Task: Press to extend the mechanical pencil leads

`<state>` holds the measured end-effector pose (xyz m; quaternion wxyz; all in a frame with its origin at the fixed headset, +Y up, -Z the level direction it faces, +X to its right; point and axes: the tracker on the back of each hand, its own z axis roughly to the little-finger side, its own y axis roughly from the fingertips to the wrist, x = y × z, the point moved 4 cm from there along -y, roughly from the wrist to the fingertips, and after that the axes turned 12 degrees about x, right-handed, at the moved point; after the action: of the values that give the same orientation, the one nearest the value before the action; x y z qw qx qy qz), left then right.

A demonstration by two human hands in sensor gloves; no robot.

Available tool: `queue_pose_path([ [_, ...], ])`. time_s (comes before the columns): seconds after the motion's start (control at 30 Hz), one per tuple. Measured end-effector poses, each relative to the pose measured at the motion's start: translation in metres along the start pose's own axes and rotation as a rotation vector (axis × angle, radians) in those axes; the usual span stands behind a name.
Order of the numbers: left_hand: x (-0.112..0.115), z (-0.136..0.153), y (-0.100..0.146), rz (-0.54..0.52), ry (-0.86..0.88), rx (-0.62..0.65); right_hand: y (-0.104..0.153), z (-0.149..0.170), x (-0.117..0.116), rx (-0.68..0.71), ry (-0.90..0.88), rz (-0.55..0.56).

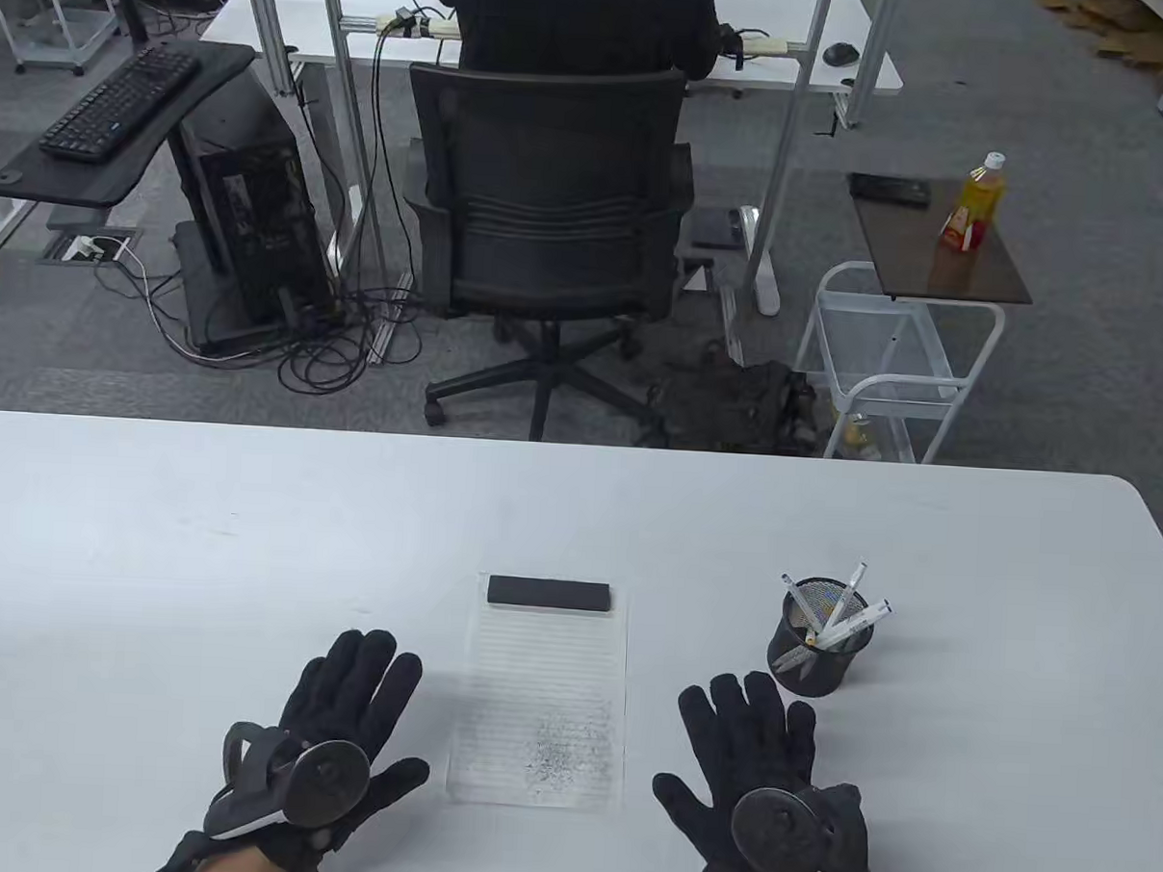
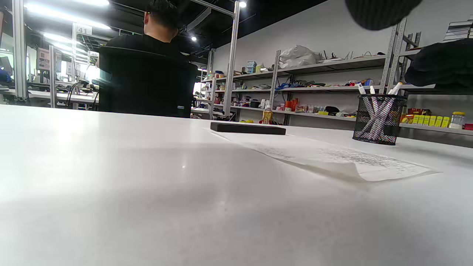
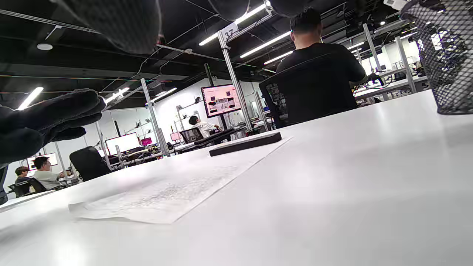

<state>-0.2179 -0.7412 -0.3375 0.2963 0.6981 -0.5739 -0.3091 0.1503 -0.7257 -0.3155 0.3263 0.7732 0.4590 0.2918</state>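
Both hands are lying flat with fingers spread and gripping nothing, while the mechanical pencils (image 1: 839,606) are standing tilted in the mesh cup (image 1: 816,653) at lower right, just above the right hand (image 1: 769,786), well apart from the left hand (image 1: 328,733).

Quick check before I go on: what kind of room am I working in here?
Probably an open-plan lab or workshop: numbered aluminium-frame workstations, grey metal shelving crammed with supplies, and a person in black seated at a white desk.

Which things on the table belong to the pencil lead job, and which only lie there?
For the job: white mechanical pencils in the black mesh cup; lined paper sheet with graphite marks.
Only lying there: flat black rectangular block on the sheet's far end.
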Motion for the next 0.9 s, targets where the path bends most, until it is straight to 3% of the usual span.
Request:
queue_pose_path([
  [0.57, 0.005, 0.001, -0.002, 0.030, -0.001, -0.003, 0.002, 0.012, 0.015, -0.076, 0.037, 0.046],
  [0.73, 0.002, 0.004, 0.000, 0.024, -0.004, -0.009, -0.002, 0.028, 0.044, -0.167, 0.118, 0.122],
  [0.9, 0.006, 0.002, -0.002, 0.044, -0.007, -0.003, -0.022, 0.061, 0.077, -0.275, 0.246, 0.086],
])
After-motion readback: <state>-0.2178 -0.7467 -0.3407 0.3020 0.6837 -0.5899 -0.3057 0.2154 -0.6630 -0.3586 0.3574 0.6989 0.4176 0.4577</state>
